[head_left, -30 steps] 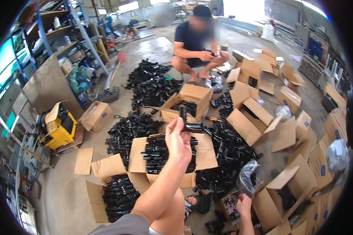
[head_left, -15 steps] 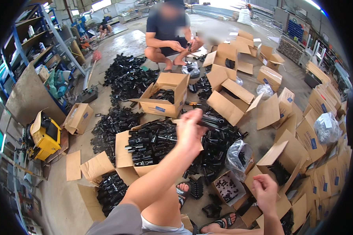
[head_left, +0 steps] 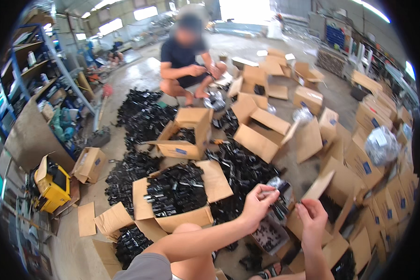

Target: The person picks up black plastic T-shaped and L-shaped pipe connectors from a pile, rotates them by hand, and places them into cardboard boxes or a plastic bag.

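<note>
My left hand (head_left: pixel 258 205) is closed on a short black part (head_left: pixel 283 188), gripped between thumb and fingers and pointing to the right. Just right of it is my right hand (head_left: pixel 314 219), its thumb and fingertips pinched together; whatever they hold is too small to make out. The two hands are close but apart. Beneath them stands a box of small dark pieces (head_left: pixel 269 234), partly covered by my left hand. A clear plastic bag shows behind the black part.
An open carton (head_left: pixel 184 218) heaped with black parts stands left of my hands. Piles of black parts (head_left: pixel 144 112) cover the floor beyond. Cartons (head_left: pixel 350 154) crowd the right side. Across from me a person (head_left: pixel 186 60) squats, handling a small part. A yellow case (head_left: pixel 56 186) sits far left.
My left hand has swung right and nearer with the black part, uncovering the carton's right flap. My right hand stays pinched at the right. The view has tilted up somewhat.
</note>
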Demonstrator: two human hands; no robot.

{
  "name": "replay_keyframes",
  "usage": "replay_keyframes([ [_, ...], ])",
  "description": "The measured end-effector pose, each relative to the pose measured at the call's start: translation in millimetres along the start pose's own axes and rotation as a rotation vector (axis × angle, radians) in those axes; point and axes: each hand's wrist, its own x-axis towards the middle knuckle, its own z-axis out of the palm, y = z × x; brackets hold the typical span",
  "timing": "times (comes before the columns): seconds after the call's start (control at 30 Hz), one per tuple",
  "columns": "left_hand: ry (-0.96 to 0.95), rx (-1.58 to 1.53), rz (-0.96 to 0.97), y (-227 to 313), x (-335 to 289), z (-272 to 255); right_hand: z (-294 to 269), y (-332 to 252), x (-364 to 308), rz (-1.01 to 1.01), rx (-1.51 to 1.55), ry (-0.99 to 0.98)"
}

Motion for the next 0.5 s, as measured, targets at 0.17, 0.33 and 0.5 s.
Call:
replay_keyframes([
  [0.17,0.04,-0.044,0.125,7.4,-12.1,-9.2,19.8,6.8,11.4,0.006,-0.009,-0.027],
  [0.33,-0.001,-0.048,0.13,-3.0,-9.9,4.2,11.1,22.5,11.1,0.031,0.082,-0.05],
  [0.5,0.024,-0.017,0.162,-6.9,-9.7,4.1,27.8,29.3,11.4,0.086,0.094,-0.066],
])
